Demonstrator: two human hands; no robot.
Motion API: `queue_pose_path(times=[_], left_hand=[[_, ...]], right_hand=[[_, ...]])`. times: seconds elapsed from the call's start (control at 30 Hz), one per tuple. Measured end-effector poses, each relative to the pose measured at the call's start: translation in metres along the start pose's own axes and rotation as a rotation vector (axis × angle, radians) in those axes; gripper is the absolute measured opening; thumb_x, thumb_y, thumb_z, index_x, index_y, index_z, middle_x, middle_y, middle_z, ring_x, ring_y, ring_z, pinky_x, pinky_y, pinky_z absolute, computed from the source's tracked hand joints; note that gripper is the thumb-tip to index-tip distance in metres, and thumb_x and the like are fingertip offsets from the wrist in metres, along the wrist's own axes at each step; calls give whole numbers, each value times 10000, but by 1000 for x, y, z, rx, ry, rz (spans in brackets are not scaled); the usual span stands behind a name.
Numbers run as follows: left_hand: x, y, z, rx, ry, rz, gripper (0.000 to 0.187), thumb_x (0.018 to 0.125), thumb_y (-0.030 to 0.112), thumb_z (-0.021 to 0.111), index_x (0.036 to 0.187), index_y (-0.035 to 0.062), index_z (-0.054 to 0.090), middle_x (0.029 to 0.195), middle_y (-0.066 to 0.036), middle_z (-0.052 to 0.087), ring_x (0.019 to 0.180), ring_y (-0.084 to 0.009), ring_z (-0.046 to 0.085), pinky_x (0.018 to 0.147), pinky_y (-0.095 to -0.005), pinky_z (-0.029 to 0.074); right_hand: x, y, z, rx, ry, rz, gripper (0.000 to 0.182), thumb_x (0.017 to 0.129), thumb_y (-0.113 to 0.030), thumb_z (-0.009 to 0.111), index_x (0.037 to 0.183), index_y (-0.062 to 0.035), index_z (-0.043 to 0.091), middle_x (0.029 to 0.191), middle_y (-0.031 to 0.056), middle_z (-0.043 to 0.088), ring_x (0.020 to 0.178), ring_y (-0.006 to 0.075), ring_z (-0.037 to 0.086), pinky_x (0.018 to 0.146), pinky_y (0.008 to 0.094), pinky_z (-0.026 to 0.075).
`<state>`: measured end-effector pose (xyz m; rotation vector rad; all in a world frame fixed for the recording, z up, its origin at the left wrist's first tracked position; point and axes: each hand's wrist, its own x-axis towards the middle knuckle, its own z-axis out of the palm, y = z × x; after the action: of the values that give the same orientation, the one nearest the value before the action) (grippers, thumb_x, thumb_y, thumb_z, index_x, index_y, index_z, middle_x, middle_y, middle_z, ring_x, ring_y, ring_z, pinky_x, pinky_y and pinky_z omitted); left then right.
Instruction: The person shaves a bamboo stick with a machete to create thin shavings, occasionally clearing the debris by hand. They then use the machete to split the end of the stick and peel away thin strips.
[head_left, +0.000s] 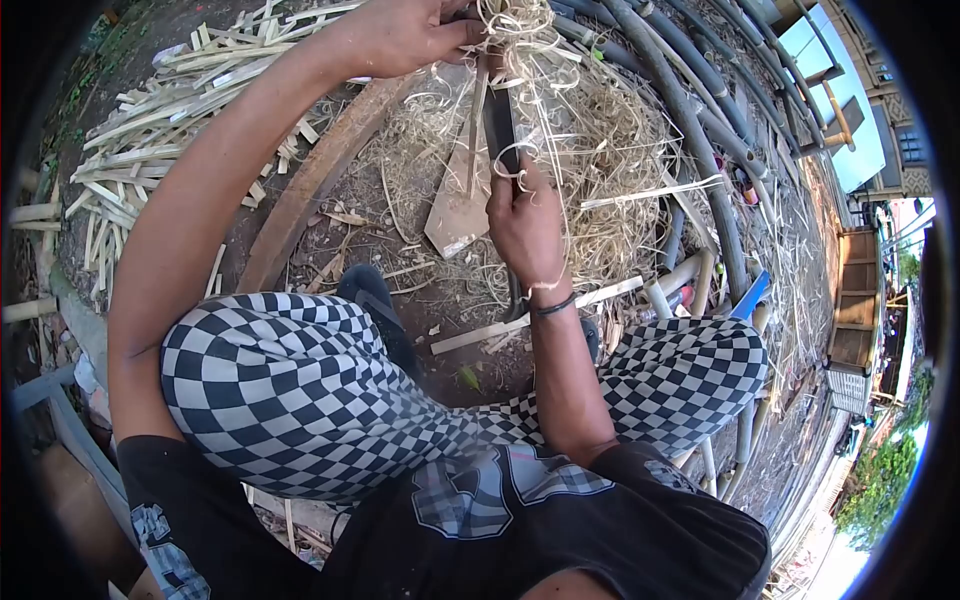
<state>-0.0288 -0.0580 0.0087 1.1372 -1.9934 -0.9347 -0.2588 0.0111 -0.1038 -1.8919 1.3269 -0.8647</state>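
My left hand (415, 38) is at the top of view, its fingers closed at a thin bamboo strip (477, 135) beside a bunch of curled shavings (520, 25). The frame's top edge and the curls partly hide those fingertips. My right hand (527, 228) is wrapped round the handle of a knife, whose broad dark blade (500, 122) points up towards my left hand and lies alongside the strip. Some pale curls hang over the blade. Below the strip and blade, a flat pale board (455, 220) lies on the ground.
Split bamboo strips (150, 160) are piled at left, near a long wooden beam (315, 175). Loose shavings (610, 150) heap up at right, beside long bamboo poles (690, 130). My checkered knees (290, 390) flank the work spot. A pale strip (535, 317) lies in front of me.
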Motion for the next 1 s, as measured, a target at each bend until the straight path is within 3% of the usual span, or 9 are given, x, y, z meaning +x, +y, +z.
queue_pose_path(times=[0.1, 0.23, 0.3, 0.33, 0.43, 0.57, 0.7, 0.9, 1.0], left_hand=[[0, 3, -1, -32, -19, 46, 241, 1001, 91, 557, 1233, 31, 576, 1093, -80, 658, 1014, -180, 605, 914, -367, 476], [-4, 23, -7, 117, 77, 105, 190, 982, 77, 565, 1167, 33, 582, 1106, -93, 639, 1041, -183, 581, 937, -367, 461], [-1, 34, -3, 507, -14, -173, 221, 988, 90, 560, 1202, 44, 581, 1110, -95, 645, 1017, -184, 582, 935, -364, 461], [-1, 16, 3, 66, 32, -51, 227, 1000, 125, 562, 1212, 45, 583, 1081, -103, 646, 987, -192, 584, 912, -361, 461], [5, 9, 3, 44, 73, 180, 238, 1010, 154, 558, 1218, 40, 573, 1061, -106, 651, 964, -201, 590, 901, -368, 467], [2, 17, 0, 222, 126, 65, 278, 1027, 176, 536, 1265, 34, 545, 1175, -132, 627, 1040, -238, 606, 957, -398, 478], [5, 20, 8, 61, 109, -59, 296, 1025, 185, 542, 1270, 19, 543, 1224, -156, 602, 1094, -263, 606, 984, -414, 473], [17, -7, 15, 350, 442, -72, 341, 1014, 66, 512, 1343, 0, 449, 1160, -119, 639, 1049, -228, 685, 892, -348, 594], [20, -2, 8, -93, 793, -109, 393, 992, 1, 491, 1366, 11, 370, 1163, -170, 634, 1004, -274, 700, 871, -394, 623]], right_hand=[[-6, 43, 38, -56, 119, -54, 218, 981, -179, 548, 991, 27, 619, 724, 254, 645, 654, 427, 654, 571, 463, 494], [-16, 87, 47, -186, -78, 228, 291, 956, -230, 580, 969, 55, 634, 846, 352, 646, 860, 494, 664, 723, 550, 508], [-16, 86, 45, -260, -46, 198, 280, 961, -225, 572, 932, 47, 634, 800, 331, 644, 825, 492, 659, 717, 545, 502], [-12, 72, 35, -206, -15, 130, 271, 969, -224, 568, 943, 39, 630, 779, 317, 642, 796, 488, 655, 697, 545, 497], [-9, 61, 33, -157, -26, 83, 243, 989, -214, 557, 1028, 21, 604, 739, 293, 631, 708, 479, 638, 636, 540, 482], [-37, 130, 78, -127, 117, 52, 265, 992, -235, 548, 1019, 24, 596, 773, 304, 639, 743, 492, 645, 664, 564, 489], [-60, 177, 97, -300, -116, 323, 295, 978, -256, 543, 1005, 33, 594, 872, 330, 652, 861, 532, 628, 774, 582, 500], [-67, 191, 112, -183, -90, 320, 313, 974, -263, 543, 1016, 42, 596, 926, 336, 656, 913, 524, 629, 820, 569, 500], [-68, 193, 110, -199, -97, 327, 305, 973, -254, 556, 1004, 47, 601, 895, 316, 661, 863, 505, 647, 796, 552, 511]])
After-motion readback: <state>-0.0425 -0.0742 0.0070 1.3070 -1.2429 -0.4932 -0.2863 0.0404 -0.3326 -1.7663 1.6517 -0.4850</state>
